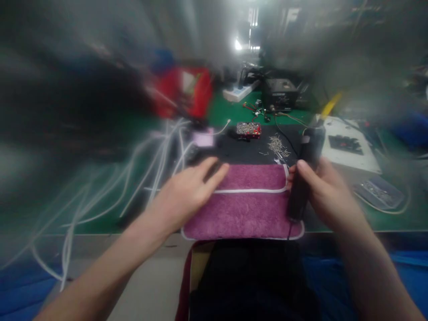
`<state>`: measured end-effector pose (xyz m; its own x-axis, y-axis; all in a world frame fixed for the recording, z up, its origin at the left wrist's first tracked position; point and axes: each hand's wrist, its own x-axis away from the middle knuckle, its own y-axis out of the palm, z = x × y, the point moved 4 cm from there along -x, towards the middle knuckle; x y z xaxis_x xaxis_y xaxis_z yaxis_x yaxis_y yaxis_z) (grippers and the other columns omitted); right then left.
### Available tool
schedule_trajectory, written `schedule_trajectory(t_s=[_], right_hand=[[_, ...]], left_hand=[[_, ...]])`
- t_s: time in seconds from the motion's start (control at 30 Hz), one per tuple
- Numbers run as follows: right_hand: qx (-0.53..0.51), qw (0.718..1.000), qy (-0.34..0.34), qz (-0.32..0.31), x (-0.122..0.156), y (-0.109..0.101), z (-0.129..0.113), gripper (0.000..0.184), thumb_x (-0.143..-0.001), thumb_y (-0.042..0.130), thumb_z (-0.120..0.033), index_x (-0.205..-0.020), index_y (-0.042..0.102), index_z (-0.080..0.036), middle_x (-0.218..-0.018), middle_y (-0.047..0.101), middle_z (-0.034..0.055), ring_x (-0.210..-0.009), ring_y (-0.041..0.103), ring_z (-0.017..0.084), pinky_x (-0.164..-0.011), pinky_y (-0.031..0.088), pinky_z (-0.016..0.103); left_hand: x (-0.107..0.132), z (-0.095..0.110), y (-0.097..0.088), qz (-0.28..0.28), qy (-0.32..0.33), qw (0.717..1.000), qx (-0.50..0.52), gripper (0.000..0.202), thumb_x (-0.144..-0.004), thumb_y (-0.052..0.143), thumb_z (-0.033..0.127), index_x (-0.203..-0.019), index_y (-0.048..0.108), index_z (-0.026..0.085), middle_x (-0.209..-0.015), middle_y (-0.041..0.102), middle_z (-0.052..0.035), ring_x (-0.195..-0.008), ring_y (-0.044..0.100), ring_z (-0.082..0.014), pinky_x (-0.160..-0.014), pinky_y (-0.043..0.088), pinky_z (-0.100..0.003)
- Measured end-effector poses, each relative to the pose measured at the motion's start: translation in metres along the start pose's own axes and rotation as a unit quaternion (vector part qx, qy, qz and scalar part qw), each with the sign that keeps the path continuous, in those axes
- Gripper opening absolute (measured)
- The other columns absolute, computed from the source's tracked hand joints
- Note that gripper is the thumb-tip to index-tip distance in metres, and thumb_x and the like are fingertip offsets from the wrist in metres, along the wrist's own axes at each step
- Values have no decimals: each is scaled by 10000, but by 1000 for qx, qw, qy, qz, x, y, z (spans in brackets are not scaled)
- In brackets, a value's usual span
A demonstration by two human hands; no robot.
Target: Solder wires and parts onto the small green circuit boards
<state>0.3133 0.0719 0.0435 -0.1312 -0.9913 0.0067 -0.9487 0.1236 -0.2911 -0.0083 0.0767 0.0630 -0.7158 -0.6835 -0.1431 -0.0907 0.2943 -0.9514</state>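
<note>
My right hand (329,191) is wrapped round a black electric screwdriver (301,187), held nearly upright over the right end of a purple cloth (247,214) with white edging. A thin dark shaft shows at the tool's lower end. Over the cloth's left side is my left hand (187,191), its thumb and fingers closed round a small dark piece (212,171), too blurred to name. Beyond the cloth, a pile of small screws (277,146) lies on a black mat (230,149), near a small tin (248,129) filled with similar pieces.
White cables (123,187) spread across the left side. At the back are a red bin (197,91), a white power strip (239,92) and a black box (280,93). To the right lie a white panel (351,142) and a clear bag of small parts (379,192).
</note>
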Motion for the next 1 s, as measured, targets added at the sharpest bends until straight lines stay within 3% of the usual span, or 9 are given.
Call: schedule_trajectory(t_s=[0.17, 0.33, 0.47, 0.53, 0.6, 0.7, 0.77, 0.87, 1.0], right_hand=[[135, 990, -23, 40, -7, 10, 17, 760, -970, 678, -741, -1488, 557, -199, -1341, 698, 162, -1209, 700, 354, -1105, 574, 550], [261, 962, -53, 53, -6, 18, 14, 812, -992, 647, -717, -1542, 569, -125, -1293, 708, 217, -1197, 698, 403, -1095, 547, 580], [318, 942, -98, 42, -3, 24, 12, 761, -1029, 600, -678, -1547, 558, -122, -1321, 693, 208, -1210, 689, 366, -1097, 550, 524], [341, 932, -117, 38, 0, 25, 12, 743, -1041, 590, -658, -1554, 543, -122, -1339, 679, 211, -1217, 675, 367, -1095, 548, 529], [366, 920, -134, 38, 7, 25, 7, 743, -1049, 589, -642, -1565, 531, -111, -1369, 649, 228, -1247, 640, 398, -1107, 527, 572], [404, 891, -198, 64, 29, 31, -17, 650, -1078, 588, -600, -1502, 587, -107, -1364, 626, 226, -1248, 600, 415, -1083, 514, 587], [355, 900, -247, 59, 51, 42, -40, 423, -1100, 626, -508, -1343, 666, -165, -1249, 670, 142, -1123, 647, 311, -997, 550, 460], [179, 948, -259, -49, 78, 70, -63, 123, -1083, 724, -330, -1148, 689, -232, -1034, 688, 2, -887, 657, 136, -804, 541, 272], [122, 941, -287, -134, 97, 96, -69, 165, -1079, 714, -201, -1241, 700, -226, -1134, 671, 9, -995, 671, 113, -852, 557, 240]], left_hand=[[9, -3, 3, 31, -53, 997, 40, 662, -1011, 599, 55, -1653, 459, 133, -1623, 552, -275, -1219, 750, -401, -962, 676, -542], [13, 0, 3, 43, -50, 995, 73, 630, -997, 624, 76, -1613, 496, 113, -1582, 611, -246, -1187, 771, -415, -939, 694, -580], [22, -8, -7, 101, -145, 966, 188, 629, -1013, 641, 141, -1620, 477, 145, -1592, 609, -209, -1317, 722, -382, -1083, 646, -565], [32, -12, -12, 136, -242, 911, 306, 590, -1031, 674, 220, -1596, 506, 194, -1544, 655, -155, -1366, 696, -338, -1178, 585, -540], [44, -6, -13, 147, -330, 818, 447, 571, -1046, 692, 305, -1583, 516, 228, -1493, 691, -124, -1323, 726, -302, -1168, 597, -496], [57, 26, -7, 120, -361, 695, 611, 598, -1051, 692, 344, -1607, 488, 258, -1551, 653, -126, -1322, 734, -287, -1124, 632, -429], [61, 53, -4, 111, -361, 657, 653, 662, -1050, 691, 325, -1653, 421, 294, -1619, 601, -119, -1361, 715, -281, -1164, 606, -426], [64, 85, 0, 125, -366, 671, 633, 753, -1050, 678, 302, -1709, 314, 335, -1699, 507, -120, -1455, 644, -308, -1234, 546, -491], [65, 99, -6, 148, -356, 742, 549, 778, -1039, 670, 264, -1713, 298, 375, -1747, 419, -86, -1596, 471, -328, -1325, 420, -551]])
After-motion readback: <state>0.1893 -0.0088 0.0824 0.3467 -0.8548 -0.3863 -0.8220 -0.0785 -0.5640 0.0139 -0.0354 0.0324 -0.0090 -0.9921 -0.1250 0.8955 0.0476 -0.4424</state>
